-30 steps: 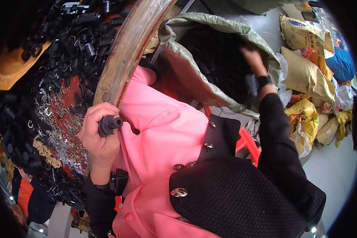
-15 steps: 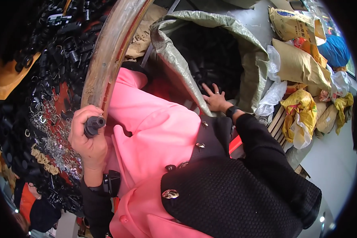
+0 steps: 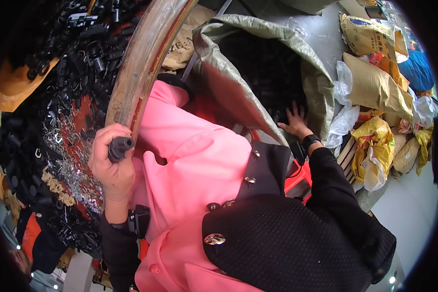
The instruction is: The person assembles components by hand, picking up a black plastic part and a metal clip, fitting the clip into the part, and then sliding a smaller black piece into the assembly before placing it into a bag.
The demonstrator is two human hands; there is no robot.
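Note:
My left hand (image 3: 113,168) is closed round a black stepped plastic fitting (image 3: 120,148), beside the worn wooden edge (image 3: 131,78) of the worktable. With fingers spread, my right hand (image 3: 296,122) reaches over the near rim of a large grey-green woven sack (image 3: 321,90). Inside that sack lie dark parts (image 3: 265,73), too dim to tell one by one. Nothing shows in the right hand, and whether its fingertips touch the parts is hard to see.
Heaps of black plastic parts (image 3: 78,63) cover the table at left, with metal clips (image 3: 58,134) and tan pieces (image 3: 56,187). Paper sacks (image 3: 374,87) and yellow bags (image 3: 372,146) lie at right. A red stool (image 3: 297,177) stands by my lap. Another person's orange clothing (image 3: 30,238) shows lower left.
My right hand has moved right along the sack, whose near rim has shifted right too. The left hand still holds the black fitting, now turned slightly. The whole view has shifted a little.

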